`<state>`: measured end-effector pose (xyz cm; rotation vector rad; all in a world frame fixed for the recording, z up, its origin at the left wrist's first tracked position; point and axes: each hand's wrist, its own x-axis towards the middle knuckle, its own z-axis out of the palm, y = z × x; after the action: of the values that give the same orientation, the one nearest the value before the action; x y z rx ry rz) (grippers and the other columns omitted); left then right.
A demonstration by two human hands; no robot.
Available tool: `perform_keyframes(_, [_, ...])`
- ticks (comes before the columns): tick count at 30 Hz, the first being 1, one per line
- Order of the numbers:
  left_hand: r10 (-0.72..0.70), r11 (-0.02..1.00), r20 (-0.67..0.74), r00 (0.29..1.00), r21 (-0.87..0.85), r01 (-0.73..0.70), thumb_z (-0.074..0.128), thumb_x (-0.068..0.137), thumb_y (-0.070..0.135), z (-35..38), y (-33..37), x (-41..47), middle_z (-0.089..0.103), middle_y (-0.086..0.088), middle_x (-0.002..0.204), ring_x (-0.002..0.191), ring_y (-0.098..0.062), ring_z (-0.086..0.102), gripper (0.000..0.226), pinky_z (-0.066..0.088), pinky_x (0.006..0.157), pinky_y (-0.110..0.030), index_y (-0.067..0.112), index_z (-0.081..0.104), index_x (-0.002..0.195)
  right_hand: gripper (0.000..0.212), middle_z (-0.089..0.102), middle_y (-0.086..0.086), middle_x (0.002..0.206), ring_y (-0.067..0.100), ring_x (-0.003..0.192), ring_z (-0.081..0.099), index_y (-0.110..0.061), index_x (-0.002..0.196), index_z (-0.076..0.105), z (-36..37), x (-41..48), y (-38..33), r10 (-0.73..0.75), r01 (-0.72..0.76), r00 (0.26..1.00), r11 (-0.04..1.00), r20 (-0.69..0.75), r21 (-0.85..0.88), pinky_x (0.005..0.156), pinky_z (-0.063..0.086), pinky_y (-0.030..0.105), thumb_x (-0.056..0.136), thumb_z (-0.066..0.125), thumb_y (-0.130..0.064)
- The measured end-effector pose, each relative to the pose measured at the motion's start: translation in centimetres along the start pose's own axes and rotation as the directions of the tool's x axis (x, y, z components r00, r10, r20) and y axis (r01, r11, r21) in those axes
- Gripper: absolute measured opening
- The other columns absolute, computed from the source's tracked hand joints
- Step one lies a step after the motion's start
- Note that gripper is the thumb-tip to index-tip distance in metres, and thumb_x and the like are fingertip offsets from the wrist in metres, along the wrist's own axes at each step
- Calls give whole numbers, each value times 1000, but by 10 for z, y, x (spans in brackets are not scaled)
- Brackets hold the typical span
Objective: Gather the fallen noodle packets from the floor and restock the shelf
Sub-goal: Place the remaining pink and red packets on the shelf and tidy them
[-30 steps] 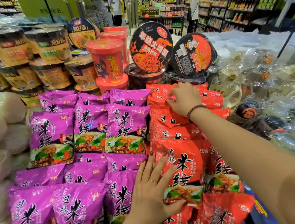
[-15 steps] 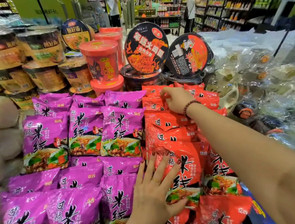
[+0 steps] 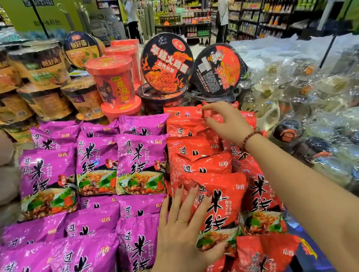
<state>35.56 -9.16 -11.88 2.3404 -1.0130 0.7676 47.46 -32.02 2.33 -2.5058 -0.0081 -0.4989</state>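
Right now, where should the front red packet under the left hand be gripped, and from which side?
Probably its top right corner, pinched from above. The red packet leans back with that seam exposed; the left hand covers its left side and other packets crowd its bottom.

The purple packets (image 3: 141, 162) and red packets (image 3: 220, 201) bear black characters. The cup (image 3: 113, 83) is red, the lid (image 3: 166, 62) black with orange flames, the tubs (image 3: 42, 65) brown and yellow, the bracelet (image 3: 247, 139) dark red.
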Motion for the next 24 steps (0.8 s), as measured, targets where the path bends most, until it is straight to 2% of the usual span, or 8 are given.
perform_keyframes(4, [50, 998, -14, 999, 36, -49, 57, 78, 67, -4, 9, 26, 25, 3, 159, 149, -25, 15, 82, 8, 121, -49, 37, 30, 149, 46, 59, 1, 129, 19, 123, 50, -18, 125, 61, -31, -75, 17, -32, 25, 997, 996, -71, -89, 108, 36, 39, 86, 49, -40])
perform_keyframes(8, [43, 997, 57, 997, 66, -47, 56, 77, 63, 15, 10, 43, 32, 2, 157, 149, -24, 15, 74, 15, 117, -54, 37, 41, 145, 54, 53, 4, 138, 25, 125, 50, -24, 127, 61, -24, -160, 44, 34, -53, 994, 983, -108, -174, 105, 38, 46, 83, 45, -50])
perform_keyframes(10, [38, 997, 49, 998, 67, -41, 58, 75, 62, 23, 10, 42, 35, 2, 155, 150, -23, 14, 73, 17, 117, -55, 36, 45, 143, 57, 41, 4, 148, 26, 133, 42, -28, 135, 53, -3, -187, 57, 69, -82, 995, 977, -71, -195, 107, 36, 50, 85, 44, -52])
perform_keyframes(13, [48, 996, 21, 999, 76, -49, 57, 74, 62, 29, 9, 40, 36, 1, 154, 150, -22, 12, 76, 13, 119, -51, 37, 40, 143, 61, 31, 2, 154, 28, 141, 27, -30, 144, 36, 28, -204, 71, 76, -79, 997, 952, -22, -295, 108, 33, 57, 88, 39, -54])
perform_keyframes(16, [44, 995, 41, 998, 83, -47, 57, 74, 62, 27, 10, 41, 36, 2, 154, 151, -21, 10, 76, 7, 121, -47, 38, 39, 144, 63, 23, -4, 156, 24, 145, 16, -36, 148, 21, 38, -202, 80, 137, -137, 990, 952, -17, -273, 113, 27, 54, 91, 28, -62])
perform_keyframes(19, [39, 994, 87, 995, 94, -47, 55, 75, 64, 23, 11, 41, 34, 2, 156, 150, -22, 11, 75, 6, 120, -50, 38, 41, 144, 64, 15, -7, 158, 21, 147, 11, -41, 149, 10, 38, -204, 86, 130, -127, 991, 945, -9, -302, 116, 22, 50, 91, 23, -65])
perform_keyframes(22, [33, 993, 126, 991, 108, -46, 52, 77, 69, 11, 19, 47, 33, 3, 157, 149, -24, 15, 74, 3, 120, -54, 37, 45, 144, 64, 7, -7, 160, 18, 147, 7, -47, 148, 5, 33, -208, 85, 100, -100, 995, 955, -16, -280, 117, 17, 48, 90, 30, -59])
perform_keyframes(24, [27, 997, 91, 995, 73, -34, 51, 79, 66, 2, 26, 62, 35, 2, 156, 148, -25, 19, 69, 3, 120, -54, 34, 49, 141, 63, 11, -3, 161, 18, 147, 11, -42, 150, 14, 26, -210, 82, 93, -115, 991, 964, -99, -241, 117, 16, 44, 91, 34, -54])
